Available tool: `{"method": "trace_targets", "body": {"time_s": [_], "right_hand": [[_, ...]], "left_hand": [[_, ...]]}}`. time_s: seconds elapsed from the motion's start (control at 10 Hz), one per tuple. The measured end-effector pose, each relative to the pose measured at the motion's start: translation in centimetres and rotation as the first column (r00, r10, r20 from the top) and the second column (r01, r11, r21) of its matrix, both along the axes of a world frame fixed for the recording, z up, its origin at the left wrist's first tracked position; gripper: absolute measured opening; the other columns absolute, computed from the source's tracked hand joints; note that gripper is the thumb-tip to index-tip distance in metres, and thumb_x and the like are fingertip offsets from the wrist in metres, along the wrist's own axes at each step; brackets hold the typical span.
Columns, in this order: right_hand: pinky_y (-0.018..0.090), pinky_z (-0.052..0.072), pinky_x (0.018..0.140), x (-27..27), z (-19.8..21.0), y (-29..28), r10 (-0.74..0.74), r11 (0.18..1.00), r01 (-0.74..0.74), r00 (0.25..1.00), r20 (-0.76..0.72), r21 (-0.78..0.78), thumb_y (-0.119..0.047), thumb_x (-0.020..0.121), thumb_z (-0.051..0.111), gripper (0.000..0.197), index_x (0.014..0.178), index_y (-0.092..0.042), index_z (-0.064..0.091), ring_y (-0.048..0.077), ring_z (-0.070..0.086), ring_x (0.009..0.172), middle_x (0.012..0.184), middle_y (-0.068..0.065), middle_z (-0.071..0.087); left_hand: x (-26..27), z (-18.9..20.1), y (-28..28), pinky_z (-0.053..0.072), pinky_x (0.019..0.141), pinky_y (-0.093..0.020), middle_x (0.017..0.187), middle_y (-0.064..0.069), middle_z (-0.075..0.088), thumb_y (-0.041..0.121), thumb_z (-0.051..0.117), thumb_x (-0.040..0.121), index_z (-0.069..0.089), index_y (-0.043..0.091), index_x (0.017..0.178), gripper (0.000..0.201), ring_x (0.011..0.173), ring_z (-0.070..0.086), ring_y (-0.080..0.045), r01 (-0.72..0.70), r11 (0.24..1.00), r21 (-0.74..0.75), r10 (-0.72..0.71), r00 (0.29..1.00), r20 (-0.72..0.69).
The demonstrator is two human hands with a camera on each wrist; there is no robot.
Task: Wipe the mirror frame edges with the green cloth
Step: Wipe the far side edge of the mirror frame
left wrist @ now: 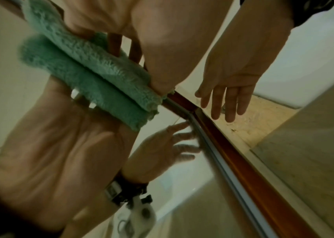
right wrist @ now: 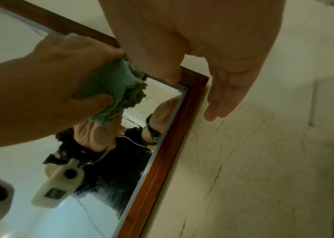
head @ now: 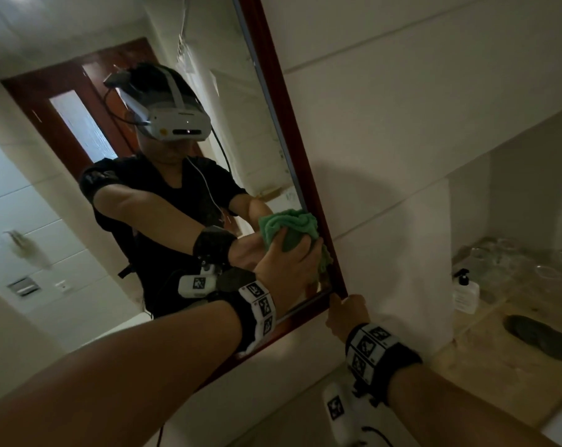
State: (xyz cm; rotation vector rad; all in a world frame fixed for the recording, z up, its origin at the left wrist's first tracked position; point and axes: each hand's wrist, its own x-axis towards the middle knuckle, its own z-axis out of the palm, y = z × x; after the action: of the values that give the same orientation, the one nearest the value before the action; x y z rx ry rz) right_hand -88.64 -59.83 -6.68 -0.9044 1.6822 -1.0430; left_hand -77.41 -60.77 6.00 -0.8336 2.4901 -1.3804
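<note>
A mirror with a dark red wooden frame (head: 308, 175) hangs on a pale tiled wall. My left hand (head: 289, 264) grips the bunched green cloth (head: 297, 241) and holds it against the frame's right edge, just above the lower right corner. In the left wrist view the cloth (left wrist: 84, 54) lies along the frame (left wrist: 243, 169) and is doubled by its reflection. My right hand (head: 346, 312) rests on that lower right corner: its thumb (right wrist: 168, 75) lies on the wood (right wrist: 172, 145), and its fingers (right wrist: 219, 99) stay straight beside the frame against the wall.
Right of the mirror, a stone counter (head: 499, 366) sits in a recess. On it stand a white pump bottle (head: 466, 293), several clear glasses (head: 515, 259) and a dark oval object (head: 539, 337). The glass reflects a person wearing a headset and a wooden door.
</note>
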Motion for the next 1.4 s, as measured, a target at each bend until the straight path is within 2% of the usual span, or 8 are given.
{"method": "trace_targets", "body": {"time_s": [0.3,0.6,0.9,1.0,1.1,1.2,1.3,1.4], "right_hand": [[0.031,0.048,0.081,0.2,-0.5,-0.8,-0.074,0.989,0.071,0.997,-0.016,-0.130,-0.024,0.102,0.033,0.036,0.133,-0.011,0.048,0.031,0.060,0.096,0.114,0.015,0.063],[0.026,0.040,0.081,-0.4,3.8,-1.1,-0.317,0.830,0.148,0.919,-0.236,-0.538,-0.027,0.096,0.051,0.028,0.121,-0.019,0.061,0.023,0.057,0.103,0.113,0.006,0.060],[0.032,0.047,0.086,-0.5,6.9,-1.2,-0.313,0.781,0.123,0.926,-0.213,-0.612,-0.035,0.095,0.052,0.035,0.129,-0.027,0.054,0.019,0.060,0.103,0.118,0.001,0.057],[0.031,0.049,0.086,-0.6,7.3,-1.2,-0.311,0.779,0.109,0.923,-0.229,-0.617,-0.036,0.096,0.049,0.034,0.130,-0.033,0.052,0.016,0.060,0.103,0.120,-0.002,0.056],[0.030,0.050,0.084,-0.9,8.5,-1.1,-0.322,0.761,0.109,0.920,-0.225,-0.640,-0.033,0.097,0.047,0.031,0.127,-0.034,0.052,0.014,0.061,0.101,0.120,-0.004,0.056],[0.027,0.048,0.080,-1.2,10.6,-1.4,-0.344,0.722,0.121,0.917,-0.201,-0.681,-0.030,0.097,0.046,0.030,0.126,-0.034,0.054,0.012,0.061,0.097,0.118,-0.005,0.057],[0.026,0.047,0.079,-1.1,13.2,-2.0,-0.369,0.680,0.126,0.910,-0.190,-0.723,-0.030,0.097,0.046,0.031,0.128,-0.033,0.052,0.012,0.061,0.096,0.117,-0.005,0.057],[0.032,0.050,0.080,-0.8,15.9,-2.8,-0.364,0.657,0.093,0.908,-0.207,-0.748,-0.031,0.097,0.045,0.033,0.129,-0.035,0.048,0.017,0.061,0.096,0.117,-0.003,0.057]], "left_hand": [[0.4,-0.2,-1.0,0.048,0.090,-0.054,0.110,-0.004,0.064,0.021,0.047,0.081,0.068,0.014,0.106,0.033,0.105,0.060,-0.026,0.250,0.965,-0.080,-0.257,0.962,-0.097],[0.9,1.0,-1.2,0.047,0.092,-0.050,0.117,-0.003,0.063,0.029,0.059,0.078,0.068,0.013,0.109,0.037,0.112,0.057,-0.025,0.166,0.986,-0.022,-0.167,0.984,-0.061],[1.0,8.9,-2.1,0.048,0.092,-0.053,0.118,-0.014,0.063,0.025,0.036,0.083,0.057,0.005,0.115,0.043,0.112,0.053,-0.032,0.164,0.982,-0.094,-0.178,0.969,-0.171],[0.7,6.5,-0.8,0.032,0.105,-0.060,0.135,-0.018,0.052,0.027,0.032,0.087,0.054,0.004,0.128,0.052,0.126,0.046,-0.037,0.029,1.000,-0.007,-0.030,0.967,-0.252],[1.4,5.2,-0.3,0.046,0.093,-0.056,0.121,-0.011,0.063,0.033,0.076,0.072,0.066,0.010,0.115,0.050,0.111,0.058,-0.035,0.146,0.989,0.021,-0.143,0.983,-0.116],[1.4,8.2,-1.6,0.052,0.083,-0.052,0.113,-0.012,0.065,0.029,0.082,0.060,0.069,0.009,0.106,0.053,0.103,0.062,-0.034,0.239,0.970,-0.042,-0.242,0.960,-0.142],[1.3,10.5,-2.0,0.045,0.097,-0.050,0.125,-0.008,0.049,0.043,0.050,0.079,0.053,0.014,0.117,0.048,0.114,0.047,-0.029,0.199,0.972,-0.124,-0.220,0.957,-0.190],[0.8,11.7,-1.3,0.038,0.099,-0.051,0.123,-0.009,0.059,0.028,0.062,0.073,0.062,0.013,0.116,0.046,0.115,0.052,-0.030,0.106,0.981,-0.161,-0.145,0.955,-0.260]]}}
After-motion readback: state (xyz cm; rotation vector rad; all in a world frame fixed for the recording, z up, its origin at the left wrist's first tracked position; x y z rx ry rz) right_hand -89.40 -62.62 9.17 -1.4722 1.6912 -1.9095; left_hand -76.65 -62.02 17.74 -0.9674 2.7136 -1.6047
